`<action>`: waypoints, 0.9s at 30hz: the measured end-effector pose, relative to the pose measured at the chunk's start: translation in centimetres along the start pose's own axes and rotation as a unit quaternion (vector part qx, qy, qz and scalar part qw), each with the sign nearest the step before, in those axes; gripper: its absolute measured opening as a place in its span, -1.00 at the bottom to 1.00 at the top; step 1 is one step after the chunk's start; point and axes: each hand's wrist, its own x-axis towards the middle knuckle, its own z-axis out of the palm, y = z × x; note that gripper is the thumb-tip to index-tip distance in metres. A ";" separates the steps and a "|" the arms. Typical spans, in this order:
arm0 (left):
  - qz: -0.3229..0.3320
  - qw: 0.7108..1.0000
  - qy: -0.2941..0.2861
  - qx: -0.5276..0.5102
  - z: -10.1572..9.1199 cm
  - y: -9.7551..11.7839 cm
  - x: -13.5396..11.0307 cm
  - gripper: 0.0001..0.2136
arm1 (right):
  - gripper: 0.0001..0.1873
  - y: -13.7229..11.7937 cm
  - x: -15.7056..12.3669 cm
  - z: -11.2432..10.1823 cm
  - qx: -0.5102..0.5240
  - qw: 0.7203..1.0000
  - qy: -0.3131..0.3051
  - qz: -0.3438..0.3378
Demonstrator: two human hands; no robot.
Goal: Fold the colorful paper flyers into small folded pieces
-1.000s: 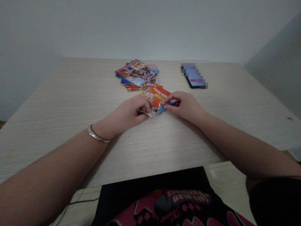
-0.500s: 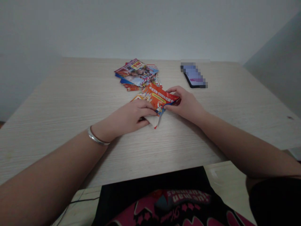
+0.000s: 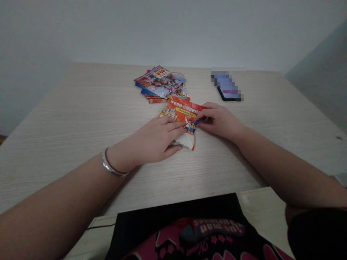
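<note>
The folded orange leaflet (image 3: 179,111) lies on the pale wood-grain counter (image 3: 67,144) directly ahead of you, just below a loose pile of printed leaflets (image 3: 159,82). Its long axis runs roughly across your view, tilted a little so that its right end sits slightly lower, and a white flap (image 3: 187,141) hangs from its lower edge toward you.

Your right hand (image 3: 219,121) is nearer the leaflet's right end. Its fingers (image 3: 202,118) are pressed together and pinch that end, with a sliver of blue showing at the pinch. Your left hand (image 3: 154,139) comes in from the lower left and lies across the leaflet's lower middle, its fingers (image 3: 173,124) almost straight, close together and resting on the orange face. Your left thumb (image 3: 173,147) sits by the white flap, but you cannot tell whether it grips from beneath.

The two hands touch the leaflet side by side, nearly meeting at its lower right part, so the leaflet's left end stands free of both. A smartphone (image 3: 223,95), its screen blurred, lies well off to the right of the leaflet, beyond your right hand.
</note>
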 end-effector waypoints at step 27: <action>0.007 0.999 0.002 -0.049 0.0 -0.2 -0.1 -0.57 | -0.52 -0.4 0.0 0.8 0.078 0.995 0.026 0.053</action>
